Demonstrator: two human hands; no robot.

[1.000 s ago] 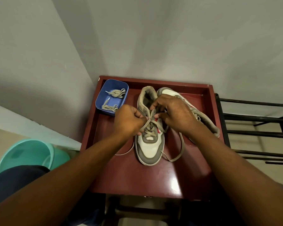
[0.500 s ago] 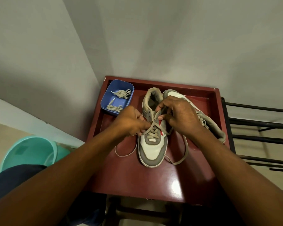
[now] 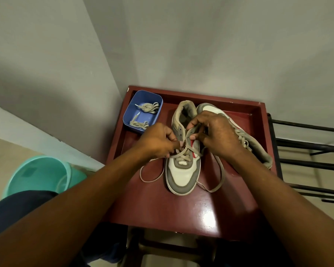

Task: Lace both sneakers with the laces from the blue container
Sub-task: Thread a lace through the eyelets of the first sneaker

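Pinching the lace (image 3: 184,157) over the sneaker (image 3: 183,177), fingers of left hand (image 3: 158,142) and right hand (image 3: 218,136) curl tight.

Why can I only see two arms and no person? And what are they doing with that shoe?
The camera sits on the person's head and looks down, so you see what they see: their own arms reaching forward. There is just this one view. On the dark red table stands a grey and white sneaker, toe toward the person. The left hand and the right hand both pinch its beige lace, working it through the shoe. A second sneaker lies beside it, partly behind the right hand. At the table's far left corner is a blue container with two more bundled laces inside. On the floor to the left is a teal bucket.
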